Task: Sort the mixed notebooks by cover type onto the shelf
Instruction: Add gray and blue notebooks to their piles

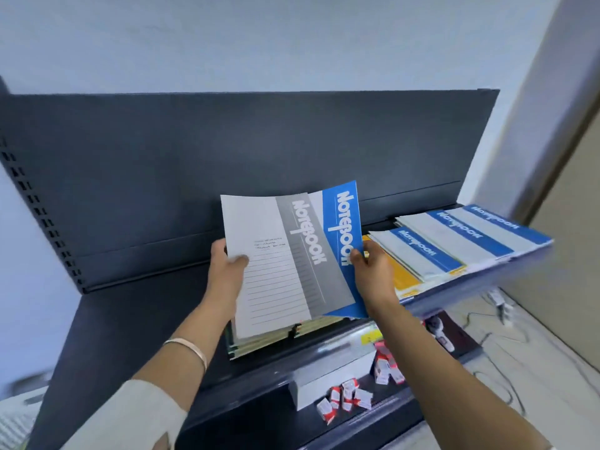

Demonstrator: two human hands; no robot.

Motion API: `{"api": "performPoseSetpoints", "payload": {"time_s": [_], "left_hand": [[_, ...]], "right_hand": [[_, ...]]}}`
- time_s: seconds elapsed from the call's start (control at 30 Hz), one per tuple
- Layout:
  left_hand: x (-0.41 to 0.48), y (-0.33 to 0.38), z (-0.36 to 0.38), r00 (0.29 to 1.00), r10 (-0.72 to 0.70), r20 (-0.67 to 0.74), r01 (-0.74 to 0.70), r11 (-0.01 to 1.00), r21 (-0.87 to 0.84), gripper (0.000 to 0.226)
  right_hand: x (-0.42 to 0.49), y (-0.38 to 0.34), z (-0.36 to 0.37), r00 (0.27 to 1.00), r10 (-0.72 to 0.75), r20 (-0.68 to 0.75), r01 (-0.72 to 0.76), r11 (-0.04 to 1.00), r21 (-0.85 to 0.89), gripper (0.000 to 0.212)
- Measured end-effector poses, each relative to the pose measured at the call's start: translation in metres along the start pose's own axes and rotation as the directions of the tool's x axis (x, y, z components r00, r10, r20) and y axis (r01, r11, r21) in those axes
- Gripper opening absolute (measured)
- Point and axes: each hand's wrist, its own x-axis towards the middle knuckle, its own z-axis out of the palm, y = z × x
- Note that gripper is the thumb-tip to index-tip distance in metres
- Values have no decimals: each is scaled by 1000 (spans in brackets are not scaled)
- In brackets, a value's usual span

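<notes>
A grey-covered notebook [285, 254] is tilted up over the shelf, and my left hand [227, 271] grips its left edge, thumb on the cover. Behind it, a blue-covered notebook [344, 228] is pinched at its right edge by my right hand [370, 271]. Both lift off a stack of notebooks [276, 339] lying on the dark shelf [130, 319]. To the right lies a fanned row of blue-and-white notebooks [454, 241] over a yellow-covered notebook [402, 277].
The shelf's dark back panel [227, 151] rises behind. On a lower shelf sit small red-and-white boxes [344, 397] and a white box [324, 378]. Cables [493, 362] trail on the floor at right. A wall corner stands at far right.
</notes>
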Motion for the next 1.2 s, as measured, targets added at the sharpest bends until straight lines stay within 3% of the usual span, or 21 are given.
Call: {"api": "performPoseSetpoints", "payload": {"time_s": [0.23,0.47,0.6,0.77,1.03,1.13,1.2], "left_hand": [[-41,2,189,980,-3,201,16,998,-66,39],[-47,-9,324,945,-24,326,47,997,-63,40],[-18,-14,383,954,-25,299,36,999,-33,42],[24,-17,456,968,-29,248,33,999,-14,40],[84,-34,532,976,-72,207,21,971,239,62],[99,-47,544,983,-105,148,22,880,474,63],[104,-57,550,978,-149,148,13,748,664,59]], "right_hand": [[38,74,-164,977,59,-204,-70,996,-48,15],[83,125,-265,924,156,-348,-151,988,42,17],[125,155,-302,876,231,-424,-200,973,115,16],[197,186,-326,847,271,-457,-263,961,81,20],[296,207,-344,890,255,-378,-300,952,-66,17],[329,215,-350,922,229,-313,-284,948,-144,23],[352,224,-353,944,227,-237,-277,940,-200,25]]}}
